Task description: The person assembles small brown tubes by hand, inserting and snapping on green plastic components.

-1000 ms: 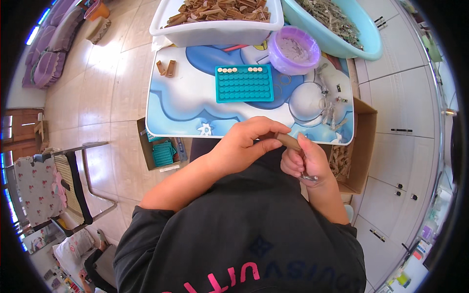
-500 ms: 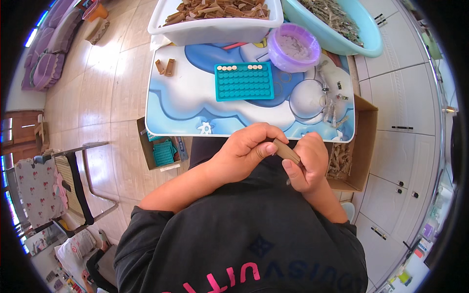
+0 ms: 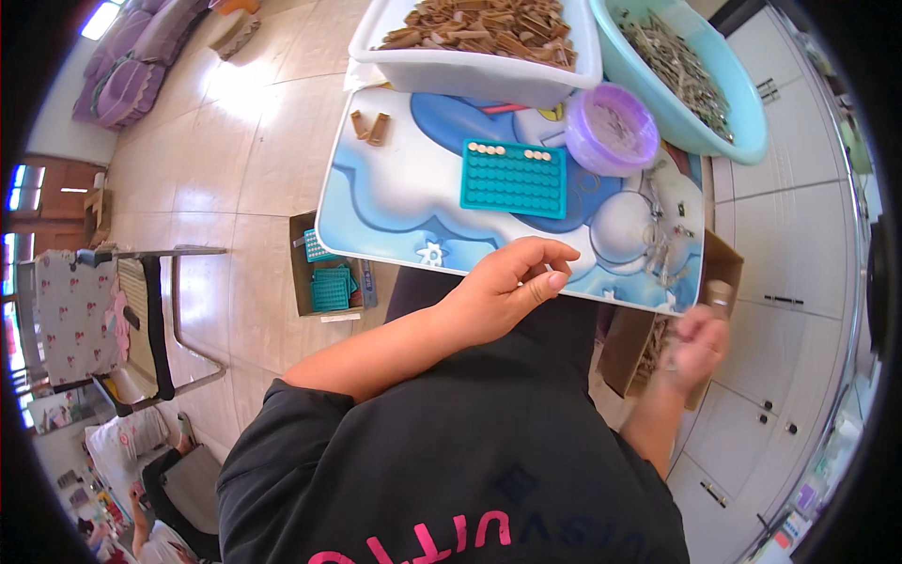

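Observation:
My left hand (image 3: 512,282) hovers at the near edge of the blue-and-white table mat (image 3: 404,197), fingers loosely curled toward the thumb with nothing seen in them. My right hand (image 3: 697,343) is blurred, low on the right over an open cardboard box (image 3: 723,258), and grips a small brown wooden piece (image 3: 719,293). A teal perforated tray (image 3: 512,179) lies on the mat beyond my left hand, with several pale pegs in its far row.
A white tub of brown wooden pieces (image 3: 479,38), a turquoise basin of metal parts (image 3: 681,70) and a purple bowl (image 3: 615,127) stand at the far side. Loose metal bits (image 3: 658,246) lie at the right. On the floor are a box of teal trays (image 3: 329,282) and a chair (image 3: 150,310).
My hands were together in front of me on a wooden piece. The right hand has swung out right and down over the cardboard box with it; the left hand has let go and stayed.

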`<state>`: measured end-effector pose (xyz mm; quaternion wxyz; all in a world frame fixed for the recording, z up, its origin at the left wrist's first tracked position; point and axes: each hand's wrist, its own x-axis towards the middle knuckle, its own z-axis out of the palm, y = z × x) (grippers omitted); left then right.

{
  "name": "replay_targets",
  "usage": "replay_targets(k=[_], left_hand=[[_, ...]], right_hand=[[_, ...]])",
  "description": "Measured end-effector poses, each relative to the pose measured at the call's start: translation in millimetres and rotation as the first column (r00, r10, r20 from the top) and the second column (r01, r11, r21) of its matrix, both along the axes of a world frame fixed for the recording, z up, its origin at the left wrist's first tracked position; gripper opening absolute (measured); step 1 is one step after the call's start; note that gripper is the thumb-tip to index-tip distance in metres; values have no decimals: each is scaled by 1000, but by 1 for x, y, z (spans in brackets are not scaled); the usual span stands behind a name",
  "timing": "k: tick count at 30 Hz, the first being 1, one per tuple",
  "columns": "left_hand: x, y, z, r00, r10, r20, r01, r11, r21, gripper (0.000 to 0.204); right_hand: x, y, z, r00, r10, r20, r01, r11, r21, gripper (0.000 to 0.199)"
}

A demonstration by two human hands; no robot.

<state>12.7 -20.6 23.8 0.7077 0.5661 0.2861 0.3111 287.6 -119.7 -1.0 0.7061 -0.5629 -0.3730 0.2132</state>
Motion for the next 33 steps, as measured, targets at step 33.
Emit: replay_targets(k=[33], left_hand=[[-51, 245, 51, 648, 707, -284, -399, 633, 663, 43]], right_hand=[[-28, 164, 99, 942, 328, 75, -333, 942, 51, 37]])
